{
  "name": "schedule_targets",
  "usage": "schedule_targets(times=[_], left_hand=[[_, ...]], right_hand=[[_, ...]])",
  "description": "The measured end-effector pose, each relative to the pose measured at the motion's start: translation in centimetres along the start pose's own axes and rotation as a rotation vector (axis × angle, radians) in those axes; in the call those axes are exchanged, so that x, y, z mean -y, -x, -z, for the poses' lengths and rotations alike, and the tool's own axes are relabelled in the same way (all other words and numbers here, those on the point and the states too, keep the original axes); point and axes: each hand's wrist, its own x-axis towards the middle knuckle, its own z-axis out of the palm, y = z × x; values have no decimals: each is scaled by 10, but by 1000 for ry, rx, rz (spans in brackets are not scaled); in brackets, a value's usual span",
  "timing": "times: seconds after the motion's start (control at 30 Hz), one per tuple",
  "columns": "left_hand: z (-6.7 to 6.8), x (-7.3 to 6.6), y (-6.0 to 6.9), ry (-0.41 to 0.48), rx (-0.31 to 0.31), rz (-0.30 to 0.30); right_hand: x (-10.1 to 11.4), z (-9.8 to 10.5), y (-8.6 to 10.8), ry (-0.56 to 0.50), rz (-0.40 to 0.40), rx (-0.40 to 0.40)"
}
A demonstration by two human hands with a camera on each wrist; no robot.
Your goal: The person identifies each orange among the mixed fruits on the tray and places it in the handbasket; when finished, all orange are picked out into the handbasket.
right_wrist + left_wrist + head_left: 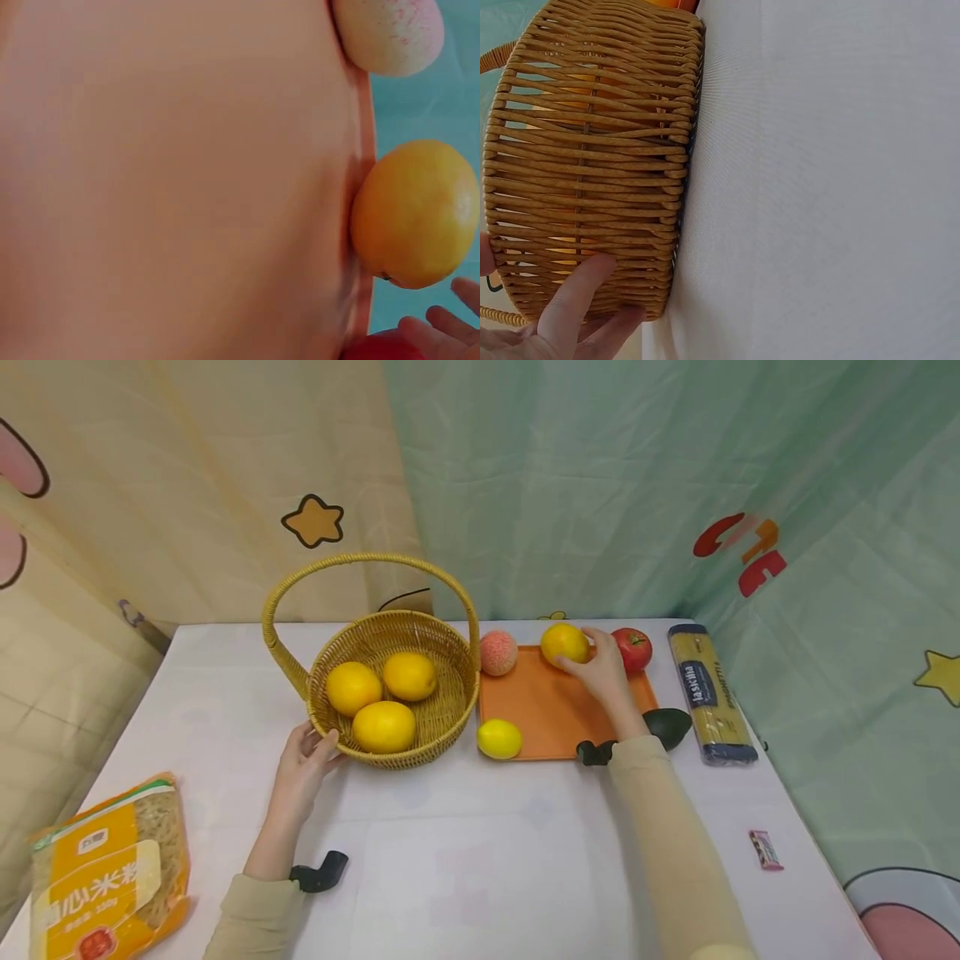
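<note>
A woven basket (442, 743) with a tall handle holds 3 large yellow fruits (384, 727). My left hand (302, 768) touches its near-left side. In the left wrist view, spread fingers rest against the basket wall (592, 172), one of them at the rim. My right hand (600, 672) is at another large yellow fruit (562, 643), on the back edge of an orange tray (547, 710). The right wrist view shows that fruit (415, 214) beside the fingers, with a gap between. A red fruit (633, 649), partly behind the hand, sits at the back-right corner.
A peach (498, 652) and a small lemon (499, 739) sit at the tray's left corners. A dark green fruit (667, 727) is partly behind my right sleeve. Spaghetti (708, 693) and a small wrapped snack (765, 850) lie right; a noodle bag (112, 877) lies left.
</note>
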Motion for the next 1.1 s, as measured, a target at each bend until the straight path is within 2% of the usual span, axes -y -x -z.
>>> schedule_targets(times=[0.2, 0.47, 0.8, 1.0, 1.1], left_hand=[[0, 1, 0, 0, -11, 5], [0, 2, 0, 8, -9, -1], [0, 1, 1, 24, -15, -12], [-3, 4, 1, 23, -45, -35], [-3, 3, 1, 22, -38, -36]], right_hand=[[-6, -7, -9, 70, -13, 66], [-10, -14, -13, 36, -35, 73], [-5, -21, -17, 19, -26, 7], [-6, -22, -15, -11, -38, -58], [-7, -22, -13, -35, -55, -75]])
